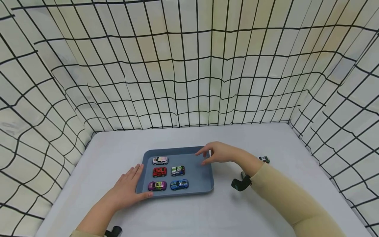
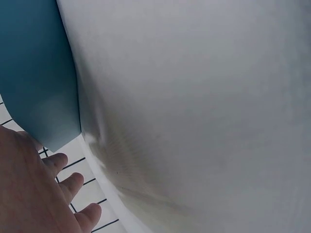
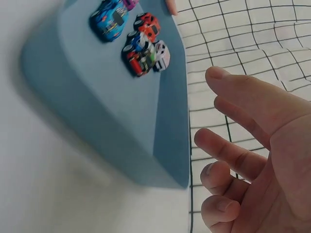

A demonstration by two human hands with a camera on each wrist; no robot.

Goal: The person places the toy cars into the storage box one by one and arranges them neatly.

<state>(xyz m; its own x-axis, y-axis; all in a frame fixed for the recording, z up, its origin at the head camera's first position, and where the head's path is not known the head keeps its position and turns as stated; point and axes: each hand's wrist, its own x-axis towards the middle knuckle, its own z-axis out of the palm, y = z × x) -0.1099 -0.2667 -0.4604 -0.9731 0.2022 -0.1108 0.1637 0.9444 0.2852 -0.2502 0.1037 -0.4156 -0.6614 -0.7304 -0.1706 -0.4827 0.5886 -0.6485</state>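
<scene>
A blue-grey tray (image 1: pixel 198 182) lies on the table with several toy cars on its left and middle parts. These are a white car (image 1: pixel 160 160), a red car (image 1: pixel 159 171), a multicoloured car (image 1: pixel 178 170), a purple car (image 1: pixel 157 186) and a blue car (image 1: pixel 179 184). My left hand (image 1: pixel 127 189) rests against the tray's left side, fingers extended along the edge and thumb at the near rim. Above the tray's right end hovers my right hand (image 1: pixel 220 152), its fingers and thumb apart; the right wrist view (image 3: pixel 272 160) shows nothing between them.
Right of the tray, a toy car (image 1: pixel 264 159) sits beyond the right forearm. Another small car (image 1: pixel 243 174) is mostly hidden by the black wrist camera (image 1: pixel 241 184). White cloth covers the table (image 1: pixel 189 217), and a black-lined grid wall (image 1: pixel 189 82) encloses its back and sides.
</scene>
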